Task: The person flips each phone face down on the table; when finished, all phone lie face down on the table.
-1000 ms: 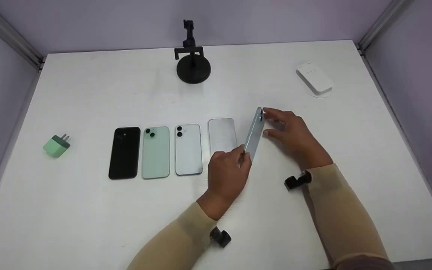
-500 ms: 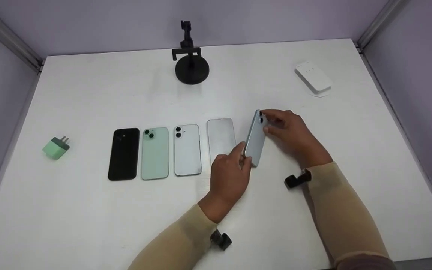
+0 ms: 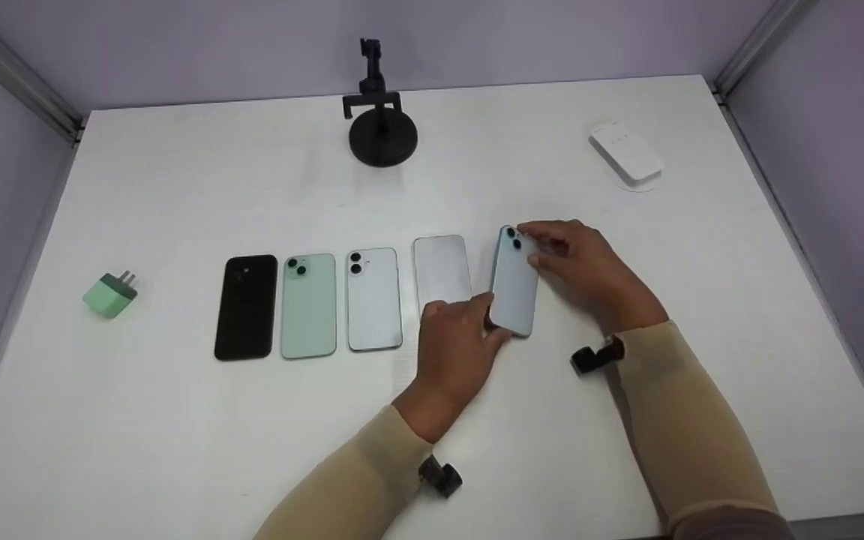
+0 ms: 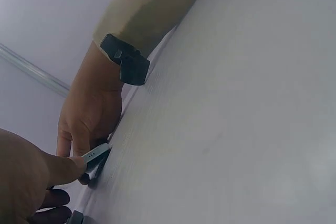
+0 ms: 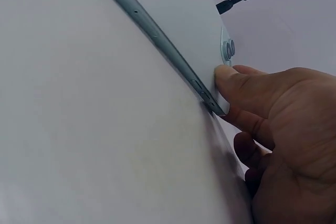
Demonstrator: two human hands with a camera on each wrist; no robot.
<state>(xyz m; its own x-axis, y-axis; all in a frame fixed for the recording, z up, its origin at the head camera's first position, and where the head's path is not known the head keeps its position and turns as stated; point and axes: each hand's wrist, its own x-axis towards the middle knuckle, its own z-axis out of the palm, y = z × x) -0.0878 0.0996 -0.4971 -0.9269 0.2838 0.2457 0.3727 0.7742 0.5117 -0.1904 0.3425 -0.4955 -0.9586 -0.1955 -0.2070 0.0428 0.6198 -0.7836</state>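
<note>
A pale blue smartphone stands tilted at the right end of a row of phones, its back and two camera lenses facing up. My left hand pinches its lower left part between thumb and fingers. At the upper right corner, my right hand grips it; the right wrist view shows the thumb on the back near the lenses and fingers beneath. In the left wrist view, only the end of the phone shows by the left thumb. Just left lies a silvery-white phone, partly covered by the left hand.
Further left lie a white phone, a mint green phone and a black phone. A green plug charger sits at far left. A black stand is at the back, a white device at back right.
The pale blue phone has turned from nearly on edge to a flatter tilt, its back now facing up more. Both hands have kept hold of it, staying nearly in place.
</note>
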